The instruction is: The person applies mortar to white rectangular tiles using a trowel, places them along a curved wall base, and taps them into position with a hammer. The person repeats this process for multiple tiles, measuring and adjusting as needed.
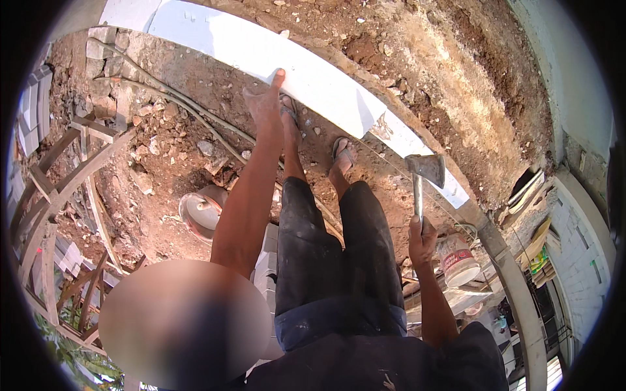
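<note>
My left hand (pixel 264 101) reaches up to the lower edge of a long white slab (pixel 225 42), one finger or thumb lying on it and the others loosely bent and apart. My right hand (pixel 422 241) is closed round the handle of a hatchet-like tool (pixel 427 171), whose dark metal head overlaps the right part of the slab. The slab's white face is chipped toward the right. My sandalled feet stand on the soil below it, beside two hoses (pixel 195 114).
Reddish rubble and soil (pixel 153 163) surround me. Curved wooden frames (pixel 91 163) stand at left, a round container (pixel 202 215) and grey blocks (pixel 264 260) lie nearby, and a bucket (pixel 456 260) is at right. A concrete edge (pixel 508 267) and pale wall (pixel 567 78) run along the right.
</note>
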Available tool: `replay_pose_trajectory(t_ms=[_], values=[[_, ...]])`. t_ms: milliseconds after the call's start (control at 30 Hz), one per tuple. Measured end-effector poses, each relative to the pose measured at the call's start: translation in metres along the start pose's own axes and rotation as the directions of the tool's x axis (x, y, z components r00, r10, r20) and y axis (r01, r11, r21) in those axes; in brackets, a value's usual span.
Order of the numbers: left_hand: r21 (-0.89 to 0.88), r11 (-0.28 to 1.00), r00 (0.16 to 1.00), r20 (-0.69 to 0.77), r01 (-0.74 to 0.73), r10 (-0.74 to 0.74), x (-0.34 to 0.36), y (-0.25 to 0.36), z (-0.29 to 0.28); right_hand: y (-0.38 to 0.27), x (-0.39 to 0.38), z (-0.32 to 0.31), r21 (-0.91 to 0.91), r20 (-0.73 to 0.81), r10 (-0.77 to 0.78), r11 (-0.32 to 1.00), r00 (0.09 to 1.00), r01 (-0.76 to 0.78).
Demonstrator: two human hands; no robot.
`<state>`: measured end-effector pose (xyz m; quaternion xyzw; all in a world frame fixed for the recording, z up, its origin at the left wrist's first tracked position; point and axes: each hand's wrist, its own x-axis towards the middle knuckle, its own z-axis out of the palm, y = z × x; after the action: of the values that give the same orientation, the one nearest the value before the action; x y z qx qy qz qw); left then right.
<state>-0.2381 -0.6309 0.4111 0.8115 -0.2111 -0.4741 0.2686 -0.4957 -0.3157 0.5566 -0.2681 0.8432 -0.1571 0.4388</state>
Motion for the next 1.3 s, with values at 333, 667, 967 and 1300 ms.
replay_pose_trajectory(t_ms=[333, 667, 967, 1300], values=[[0.742, -0.113, 0.675, 0.654, -0.661, 0.342, 0.016, 0.061, 0.002, -0.091, 0.048, 0.04, 0.873, 0.475, 0.478, -0.153, 0.739, -0.463], [0.616, -0.216, 0.482, 0.751, -0.758, 0.451, 0.039, 0.039, -0.004, -0.085, 0.175, 0.082, 0.648, 0.754, 0.165, -0.343, 0.635, -0.68], [0.66, -0.163, 0.553, 0.718, -0.733, 0.422, 0.029, 0.044, 0.003, -0.084, 0.098, 0.011, 0.781, 0.352, 0.525, 0.291, 0.775, -0.552], [0.687, 0.296, 0.572, 0.21, -0.663, 0.793, -0.029, -0.01, -0.065, -0.021, 0.022, -0.019, -0.115, 0.305, -0.297, 0.931, 0.905, 0.345]])
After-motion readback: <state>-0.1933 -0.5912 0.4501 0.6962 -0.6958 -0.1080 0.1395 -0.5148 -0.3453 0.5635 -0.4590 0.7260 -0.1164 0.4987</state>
